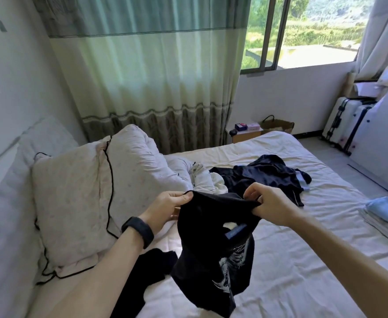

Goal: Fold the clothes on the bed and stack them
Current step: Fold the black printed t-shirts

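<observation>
Left hand (167,207) and right hand (271,207) each pinch-grip a black T-shirt (211,249), unfolded, above the bed (303,260). Folded stack (386,214) at the right edge; dark heap (264,177) unfolded mid-bed: seemingly partway.

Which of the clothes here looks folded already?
The light blue piece at the right, flat and neatly squared; the navy garment and white garment lie crumpled.

Legible text: none. Blue neck label (236,229) inside black T-shirt (202,226), near centre: wording blurred. White print (232,265) on its front: no letters made out. Small boxes (245,126) on far bedside stand (245,135): markings too small.
</observation>
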Demonstrator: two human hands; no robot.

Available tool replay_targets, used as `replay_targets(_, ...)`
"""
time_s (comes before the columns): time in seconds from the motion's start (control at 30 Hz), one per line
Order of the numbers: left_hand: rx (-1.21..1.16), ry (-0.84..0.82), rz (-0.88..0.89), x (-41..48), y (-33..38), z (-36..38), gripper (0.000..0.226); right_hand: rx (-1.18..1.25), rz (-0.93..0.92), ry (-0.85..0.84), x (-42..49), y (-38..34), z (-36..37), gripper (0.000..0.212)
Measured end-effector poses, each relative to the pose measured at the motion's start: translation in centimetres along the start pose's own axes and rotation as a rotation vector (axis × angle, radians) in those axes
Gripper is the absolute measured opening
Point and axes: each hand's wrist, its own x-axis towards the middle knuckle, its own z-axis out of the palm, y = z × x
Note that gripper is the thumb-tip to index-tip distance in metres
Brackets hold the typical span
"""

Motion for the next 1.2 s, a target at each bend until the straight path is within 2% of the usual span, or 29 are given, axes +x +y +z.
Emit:
replay_targets(0.07, -0.059, 0.038, 0.055, 0.0, 0.2, 0.1, 0.029, -0.207, 0.038, 0.032, -0.3, 1.5, 1.3, 0.032)
replay_targets(0.13, -0.068, 0.1, 0.111, 0.0, 0.2, 0.3, 0.036, -0.267, 0.19, -0.003, -0.8, 2.5, 2.6, 0.019)
replay_targets(0.2, 0.064, 0.147, 0.116, 0.2, -0.1, 0.3, 0.043, -0.073, 0.324, -0.034, -1.1, 2.6, 3.6, 0.004)
replay_targets(0.23, 0.206, 0.158, 0.098, 0.2, -0.5, 0.1, 0.043, 0.049, 0.342, -0.035, -1.3, 2.1, 3.9, 0.005)
replay_targets(0.3, 0.68, 0.163, 0.047, -0.1, -0.8, -0.3, 0.031, 0.203, 0.254, 0.0, -1.5, 0.1, 4.2, 0.01)
replay_targets(0.33, 0.88, 0.12, 0.039, -0.5, -0.5, -0.1, 0.034, 0.217, 0.176, 0.019, -1.5, -1.3, 4.2, 0.014)
replay_targets(0.37, 0.987, 0.058, 0.068, -0.7, -0.1, 0.5, 0.057, 0.188, 0.087, 0.033, -1.4, -3.0, 4.1, 0.018)
replay_targets(0.4, 0.978, 0.002, 0.13, -0.6, 0.4, 1.5, 0.075, 0.136, -0.001, 0.039, -1.3, -4.7, 3.8, 0.02)
replay_targets(0.43, 0.937, -0.037, 0.196, -0.4, 1.0, 2.6, 0.079, 0.072, -0.082, 0.041, -1.1, -6.3, 3.4, 0.022)
replay_targets(0.47, 0.904, -0.041, 0.272, 0.1, 1.7, 3.6, 0.072, 0.004, -0.157, 0.045, -0.9, -7.6, 2.7, 0.022)
replay_targets(0.53, 0.924, 0.078, 0.378, 1.6, 3.5, 4.4, 0.05, -0.138, -0.27, 0.077, -0.6, -9.5, 0.7, 0.023)
replay_targets(0.6, 0.931, 0.122, 0.419, 2.6, 5.9, 3.9, 0.036, -0.237, -0.308, 0.156, -0.3, -9.9, -1.4, 0.019)
replay_targets(0.67, 1.066, 0.15, 0.469, 3.4, 8.0, 3.3, 0.028, -0.286, -0.31, 0.247, 0.0, -9.4, -2.5, 0.016)
replay_targets(0.77, 1.238, 0.306, 0.497, 4.1, 10.7, 3.1, 0.038, -0.316, -0.182, 0.259, 0.2, -7.4, -2.9, 0.02)
replay_targets(0.87, 1.294, 0.458, 0.471, 4.3, 12.7, -0.1, 0.037, -0.313, 0.113, 0.067, 0.0, -2.8, -4.5, 0.02)
replay_targets(0.97, 1.455, 0.57, 0.45, 4.2, 12.2, -4.2, 0.031, -0.031, 0.297, 0.036, -0.6, 1.1, -7.2, 0.016)
replay_targets(1.03, 1.411, 0.443, 0.437, 4.2, 11.4, -4.2, 0.031, 0.129, 0.286, 0.079, -0.3, 1.7, -9.0, 0.019)
replay_targets(1.07, 1.263, 0.372, 0.385, 4.2, 11.0, -3.5, 0.031, 0.191, 0.265, 0.088, 0.0, 1.5, -9.8, 0.022)
replay_targets(1.1, 1.085, 0.406, 0.346, 3.9, 10.6, -2.4, 0.023, 0.244, 0.242, 0.088, 0.4, 1.4, -10.4, 0.023)
replay_targets(1.13, 0.917, 0.528, 0.359, 3.6, 10.1, -1.5, 0.009, 0.272, 0.217, 0.092, 0.7, 1.5, -10.7, 0.024)
replay_targets(1.17, 0.764, 0.65, 0.353, 3.2, 9.4, -0.9, 0.014, 0.275, 0.183, 0.105, 1.0, 1.7, -10.8, 0.025)
replay_targets(1.2, 0.593, 0.642, 0.284, 2.7, 8.5, -0.4, 0.02, 0.265, 0.142, 0.111, 1.2, 2.1, -10.7, 0.027)
